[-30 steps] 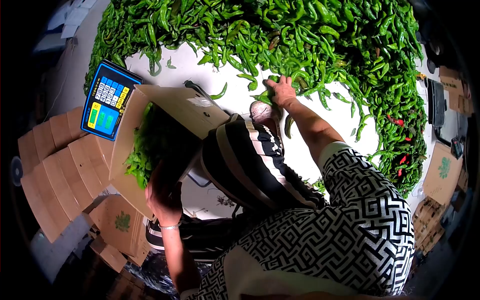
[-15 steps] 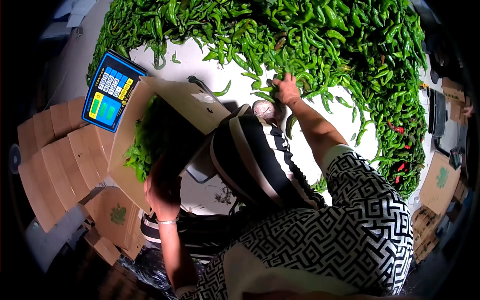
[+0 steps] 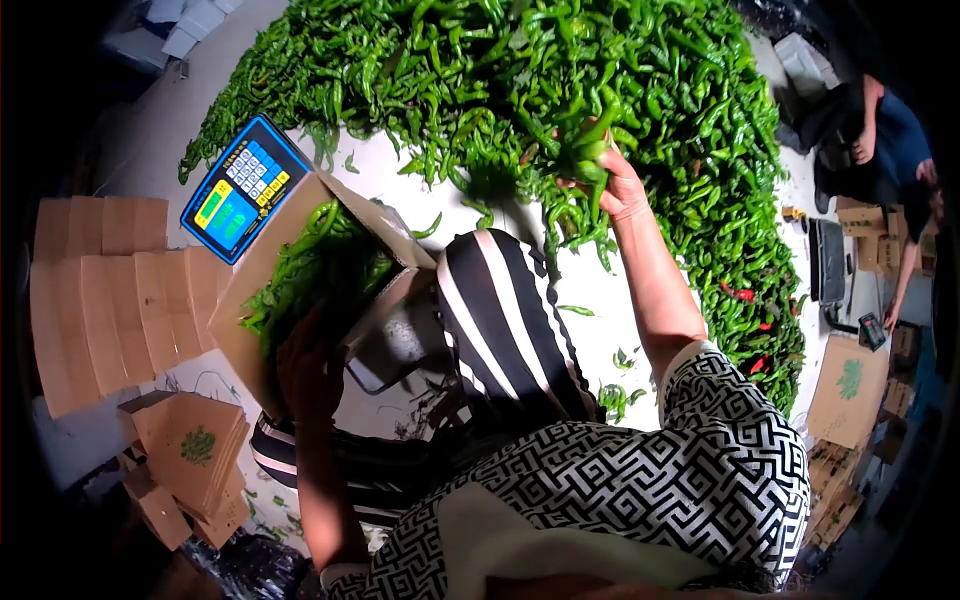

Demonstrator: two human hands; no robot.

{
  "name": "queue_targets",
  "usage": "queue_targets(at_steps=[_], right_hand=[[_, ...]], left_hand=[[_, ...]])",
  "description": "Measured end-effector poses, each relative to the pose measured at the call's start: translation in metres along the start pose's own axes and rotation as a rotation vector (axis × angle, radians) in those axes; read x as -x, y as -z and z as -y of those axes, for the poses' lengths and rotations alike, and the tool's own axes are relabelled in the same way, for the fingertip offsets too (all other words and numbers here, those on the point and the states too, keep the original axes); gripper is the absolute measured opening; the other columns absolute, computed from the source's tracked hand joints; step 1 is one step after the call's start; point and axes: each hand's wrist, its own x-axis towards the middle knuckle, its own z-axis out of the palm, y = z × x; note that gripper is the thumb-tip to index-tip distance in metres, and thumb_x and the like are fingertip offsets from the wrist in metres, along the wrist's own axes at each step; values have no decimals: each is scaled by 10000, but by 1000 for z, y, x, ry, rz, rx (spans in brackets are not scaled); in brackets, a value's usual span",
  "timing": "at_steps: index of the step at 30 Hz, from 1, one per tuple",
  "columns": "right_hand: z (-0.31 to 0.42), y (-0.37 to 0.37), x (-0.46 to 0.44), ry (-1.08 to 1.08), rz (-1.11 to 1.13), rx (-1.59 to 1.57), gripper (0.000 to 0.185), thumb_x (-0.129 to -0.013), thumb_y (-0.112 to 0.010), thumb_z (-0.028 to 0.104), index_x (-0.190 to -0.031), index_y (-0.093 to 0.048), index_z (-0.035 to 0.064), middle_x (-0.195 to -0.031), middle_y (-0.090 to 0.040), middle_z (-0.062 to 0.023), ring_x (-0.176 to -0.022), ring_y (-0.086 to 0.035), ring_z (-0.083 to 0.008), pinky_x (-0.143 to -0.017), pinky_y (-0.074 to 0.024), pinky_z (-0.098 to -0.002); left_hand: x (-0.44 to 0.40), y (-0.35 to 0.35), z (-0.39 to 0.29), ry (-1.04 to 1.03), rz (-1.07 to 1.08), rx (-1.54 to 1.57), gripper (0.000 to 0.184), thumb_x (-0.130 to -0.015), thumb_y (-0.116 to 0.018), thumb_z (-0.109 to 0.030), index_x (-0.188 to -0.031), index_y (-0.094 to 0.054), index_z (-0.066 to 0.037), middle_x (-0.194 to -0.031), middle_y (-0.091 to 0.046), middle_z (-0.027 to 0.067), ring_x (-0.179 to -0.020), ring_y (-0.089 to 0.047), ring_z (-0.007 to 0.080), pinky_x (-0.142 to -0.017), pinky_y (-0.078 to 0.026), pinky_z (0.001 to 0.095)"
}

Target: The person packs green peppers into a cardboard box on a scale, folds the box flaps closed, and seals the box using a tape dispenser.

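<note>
Several green peppers (image 3: 588,155) are held in my right hand (image 3: 622,187), its fingers wrapped round them above the near edge of the big pepper pile (image 3: 450,80). My left hand (image 3: 308,370) is in shadow at the near side of an open cardboard box (image 3: 240,325); its fingers are too dark to make out. Green peppers (image 3: 325,260) lie inside the box. Beside the box's far left corner stands a scale display (image 3: 245,190) with a blue frame and a keypad.
Stacked flattened cartons (image 3: 120,310) lie at the left, with more boxes (image 3: 190,450) below them. Loose peppers (image 3: 575,310) are scattered on the white floor. Another person (image 3: 900,150) is at the far right near cartons (image 3: 850,390) and a black case (image 3: 827,260).
My right hand has lifted peppers from the pile's edge. My left hand has shifted slightly at the box. The view has turned, and another person now shows at the right.
</note>
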Motion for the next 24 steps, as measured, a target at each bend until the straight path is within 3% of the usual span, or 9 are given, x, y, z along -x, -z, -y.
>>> queue_targets(at_steps=[2, 4, 6, 9, 13, 16, 18, 20, 24], right_hand=[[7, -28, -14, -10, 210, -108, 552, -726, -749, 179, -1199, -464, 192, -1328, -419, -233, -1171, -469, -398, -747, -539, -533], [6, -66, -33, -6, 451, -100, 580, -705, -781, 212, -1190, -463, 199, -1343, -400, -234, -1148, -484, -400, -730, -537, -519], [-5, -106, -43, -71, 497, -58, 603, -689, -783, 205, -1186, -443, 190, -1335, -394, -248, -1126, -501, -397, -699, -544, -535], [-44, -164, -49, -109, 572, 184, 669, -656, -737, 120, -1258, -444, 110, -1249, -478, -142, -1080, -542, -390, -751, -536, -574], [-101, -252, -54, -103, 729, 902, 580, -668, -758, 130, -1201, -536, 70, -1123, -554, -51, -1040, -537, -175, -905, -443, -289], [-156, -249, -81, 58, 944, 1575, 625, -704, -777, 280, -1262, -536, 136, -1174, -534, -123, -1084, -523, -236, -942, -425, -344], [-164, -239, -90, 222, 878, 1728, 562, -742, -738, 333, -1236, -568, 125, -1166, -560, -149, -1056, -560, -257, -935, -431, -350], [-148, -254, -82, -41, 654, 1601, 495, -788, -713, 265, -1218, -565, 69, -1093, -624, -106, -1012, -579, -219, -905, -448, -327], [-127, -228, -83, 80, 454, 1398, 314, -837, -661, 232, -1086, -637, 41, -945, -665, -44, -865, -603, -135, -774, -477, -273]], left_hand=[[0, -9, 17, -65, -50, 95, 252, -734, -650, -145, -982, -679, -113, -1273, -552, 75, -1139, -528, 268, -941, -408, 397], [2, -25, 32, -106, -106, 128, 260, -720, -664, -150, -977, -674, -110, -1263, -558, 73, -1122, -536, 269, -928, -416, 403], [4, -41, 40, -190, -219, 19, 298, -679, -698, -142, -972, -660, -105, -1244, -565, 67, -1086, -546, 274, -897, -429, 412], [10, -71, 52, -180, -279, 65, 340, -680, -701, -156, -1011, -645, -100, -1259, -542, 69, -1096, -529, 273, -894, -419, 409], [30, -79, 37, -10, -353, -5, 409, -743, -659, -178, -1140, -596, -102, -1280, -517, 79, -1211, -434, 257, -1023, -293, 419], [55, -77, 22, 50, -403, 46, 423, -767, -640, -175, -1175, -575, -84, -1288, -508, 113, -1215, -435, 300, -1037, -290, 440], [73, -72, 22, 35, -434, 159, 421, -770, -637, -175, -1173, -571, -73, -1276, -513, 129, -1200, -446, 323, -1027, -307, 448], [95, -66, 30, 43, -468, 209, 407, -772, -636, -164, -1160, -572, -60, -1256, -520, 162, -1176, -462, 353, -996, -349, 458], [121, -64, 42, 158, -574, 279, 293, -747, -636, -58, -1037, -622, -23, -1188, -561, 180, -1097, -530, 359, -930, -425, 430]])
